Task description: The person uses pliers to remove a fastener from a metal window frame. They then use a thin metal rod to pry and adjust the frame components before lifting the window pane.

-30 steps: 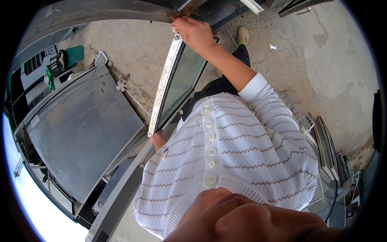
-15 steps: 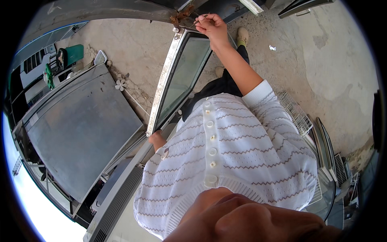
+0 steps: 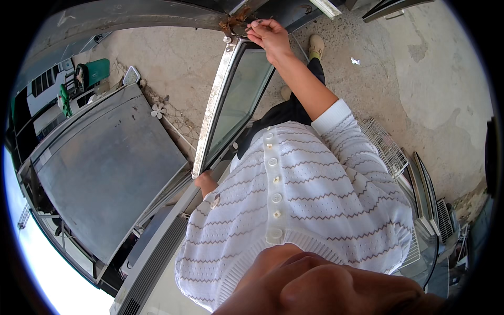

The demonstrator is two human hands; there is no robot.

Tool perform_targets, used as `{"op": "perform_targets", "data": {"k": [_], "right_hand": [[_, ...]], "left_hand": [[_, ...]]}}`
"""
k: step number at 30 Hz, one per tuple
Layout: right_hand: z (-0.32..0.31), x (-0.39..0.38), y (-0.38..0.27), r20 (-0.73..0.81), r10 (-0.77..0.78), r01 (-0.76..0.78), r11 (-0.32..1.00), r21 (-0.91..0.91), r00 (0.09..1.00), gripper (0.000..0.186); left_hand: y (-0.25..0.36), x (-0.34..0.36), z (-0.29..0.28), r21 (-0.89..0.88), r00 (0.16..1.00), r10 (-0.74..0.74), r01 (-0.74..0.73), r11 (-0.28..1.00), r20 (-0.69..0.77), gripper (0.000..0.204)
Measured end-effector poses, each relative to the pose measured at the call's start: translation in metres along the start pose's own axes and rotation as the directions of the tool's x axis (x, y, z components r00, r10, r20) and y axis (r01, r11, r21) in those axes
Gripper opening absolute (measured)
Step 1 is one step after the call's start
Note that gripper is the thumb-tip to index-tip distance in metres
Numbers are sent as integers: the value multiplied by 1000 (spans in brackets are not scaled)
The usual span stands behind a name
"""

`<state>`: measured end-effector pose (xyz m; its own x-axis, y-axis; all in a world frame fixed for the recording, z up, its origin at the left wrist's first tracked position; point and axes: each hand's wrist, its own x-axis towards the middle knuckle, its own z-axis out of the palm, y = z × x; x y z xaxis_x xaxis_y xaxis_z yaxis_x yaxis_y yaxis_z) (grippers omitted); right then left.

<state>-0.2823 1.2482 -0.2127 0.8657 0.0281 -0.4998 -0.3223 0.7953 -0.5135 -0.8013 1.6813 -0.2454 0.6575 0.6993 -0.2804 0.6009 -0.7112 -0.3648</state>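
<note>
A glass door (image 3: pixel 236 100) with a dark seal and a worn, pale metal frame (image 3: pixel 212 110) stands swung out in front of me. At the frame's far top end, my right hand (image 3: pixel 270 39) is closed in a pinch on a thin metal piece (image 3: pixel 251 29), too small to name more exactly. Beside the fingertips is a rusty bracket (image 3: pixel 234 21) under a dark metal beam (image 3: pixel 136 14). My left hand (image 3: pixel 205 181) is at the near end of the door frame; its fingers are hidden behind the frame and my clothing.
A large grey metal panel (image 3: pixel 105 168) leans at left, near a small white fan blade (image 3: pixel 157 111) on the concrete floor. Wire racks (image 3: pixel 386 147) and stacked door frames (image 3: pixel 425 194) stand at right. A long vented cabinet edge (image 3: pixel 152 257) runs past my left side.
My right hand has shifted slightly left and down, toward the door's corner, still pinching the thin metal piece. The left hand stays at the near end of the frame.
</note>
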Motion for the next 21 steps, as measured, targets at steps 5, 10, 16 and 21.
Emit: {"op": "perform_targets", "data": {"k": [5,10,16,21], "right_hand": [[1,-1,1,-14,34,-34,999,-1,999,11],[0,4,-5,-24,38,-39,997,-63,999,11],[-4,10,-9,22,88,-85,988,-129,996,11],[-3,8,-8,12,132,-130,987,-91,991,11]], "left_hand": [[1,20,1,281,835,-310,196,940,455,60],[5,10,-2,98,972,-106,87,991,208,32],[0,21,5,266,842,-226,102,958,491,64],[-15,22,7,294,811,-245,95,951,531,65]]}}
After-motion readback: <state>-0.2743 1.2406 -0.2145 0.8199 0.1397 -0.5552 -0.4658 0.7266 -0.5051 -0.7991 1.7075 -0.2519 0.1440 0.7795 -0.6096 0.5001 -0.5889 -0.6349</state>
